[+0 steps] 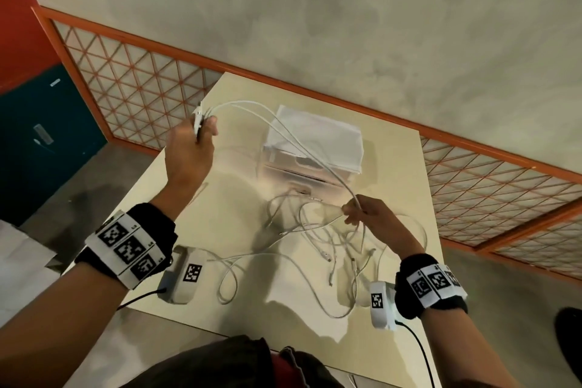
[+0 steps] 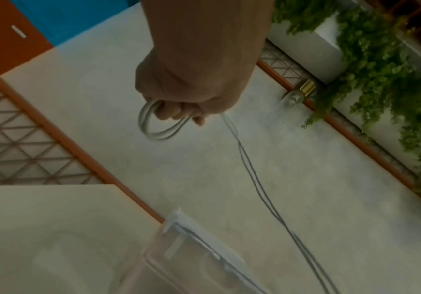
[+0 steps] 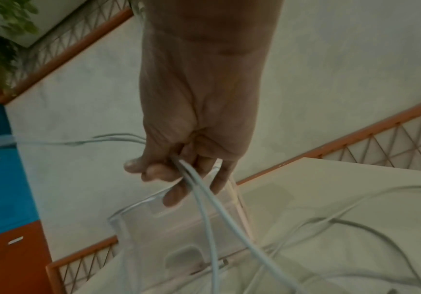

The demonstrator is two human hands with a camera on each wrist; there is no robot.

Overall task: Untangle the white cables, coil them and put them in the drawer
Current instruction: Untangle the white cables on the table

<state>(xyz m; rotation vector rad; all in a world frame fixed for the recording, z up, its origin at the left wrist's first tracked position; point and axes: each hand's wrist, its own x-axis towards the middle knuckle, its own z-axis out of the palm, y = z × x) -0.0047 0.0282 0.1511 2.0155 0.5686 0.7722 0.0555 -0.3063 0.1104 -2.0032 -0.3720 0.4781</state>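
A tangle of white cables lies on the beige table. My left hand is raised above the table's far left corner and grips a small loop of white cable with plug ends sticking up. From it, cable strands run across the air to my right hand, which pinches them just above the pile. A clear plastic drawer unit with a white top stands behind the pile; its drawer front shows in the right wrist view.
An orange-framed lattice railing runs behind the table. Grey concrete floor lies beyond it. A blue and red wall is at the left. Green plants and a light bulb appear in the left wrist view.
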